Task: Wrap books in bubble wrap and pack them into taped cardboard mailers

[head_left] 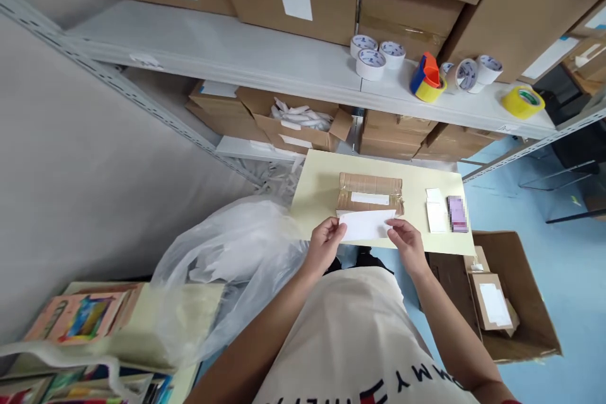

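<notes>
Between my two hands is a white paper slip (365, 225), held level above the front of the pale yellow table. My left hand (326, 241) pinches its left end between thumb and fingers. At the right end, the fingertips of my right hand (408, 242) close on the slip's edge. Just behind it lies a taped brown cardboard box (370, 185) with a white label (370, 198) on top. The slip overlaps the box's near edge in view.
White papers (436, 214) and a purple packet (457, 214) lie on the table's (318, 186) right. Shelves (213, 38) behind hold cartons, tape rolls (371, 64) and a tape dispenser (428, 79). An open carton (530, 303) stands right, plastic sheeting (222, 246) left.
</notes>
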Demonstrator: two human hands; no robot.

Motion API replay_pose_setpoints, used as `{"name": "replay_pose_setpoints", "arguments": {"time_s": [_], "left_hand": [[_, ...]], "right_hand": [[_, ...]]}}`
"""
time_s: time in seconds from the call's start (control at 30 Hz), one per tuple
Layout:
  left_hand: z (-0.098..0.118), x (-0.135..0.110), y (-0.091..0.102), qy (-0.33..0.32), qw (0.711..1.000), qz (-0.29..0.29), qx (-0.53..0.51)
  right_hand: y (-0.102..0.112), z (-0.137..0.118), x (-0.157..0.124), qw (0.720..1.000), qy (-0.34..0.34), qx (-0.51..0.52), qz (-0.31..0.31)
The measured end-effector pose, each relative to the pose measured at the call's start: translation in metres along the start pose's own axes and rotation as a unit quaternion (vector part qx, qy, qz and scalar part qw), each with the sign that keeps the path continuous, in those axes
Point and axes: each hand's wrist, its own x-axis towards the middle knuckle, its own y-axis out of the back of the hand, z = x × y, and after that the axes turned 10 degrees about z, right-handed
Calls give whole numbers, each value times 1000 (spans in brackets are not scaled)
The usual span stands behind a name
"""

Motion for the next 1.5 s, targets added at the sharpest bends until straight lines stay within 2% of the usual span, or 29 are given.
{"name": "replay_pose_setpoints", "arguments": {"time_s": [0.13,0.23,0.37,0.47,0.57,0.8,1.03,1.17,1.27,1.4,1.47,1.5], "left_hand": [[-9,20,-15,76,996,4,54],[-10,44,-24,55,986,25,156],[-10,79,-37,3,953,47,300],[-13,101,-45,18,940,26,340],[-18,115,-52,43,939,24,342],[-26,125,-54,72,934,65,343],[-27,130,-52,87,914,46,394],[-25,132,-55,77,889,20,451],[-22,136,-56,66,863,-3,501],[-12,140,-53,48,818,-4,574],[-6,138,-52,-9,811,-10,584],[-5,136,-52,-61,814,-28,577]], "right_hand": [[2,14,20,999,-40,5,37],[-1,23,36,998,-60,-10,32],[-6,30,64,995,-90,-20,25],[-8,33,87,995,-99,-30,1],[-9,35,107,992,-112,-52,-26],[-9,35,126,981,-136,-131,-55],[-10,32,125,968,-119,-210,-67],[-12,30,126,951,-90,-281,-92],[-15,27,128,930,-43,-347,-109],[-15,17,126,880,-13,-459,-120],[-14,11,122,859,26,-497,-119],[-15,9,120,853,64,-505,-118]]}}
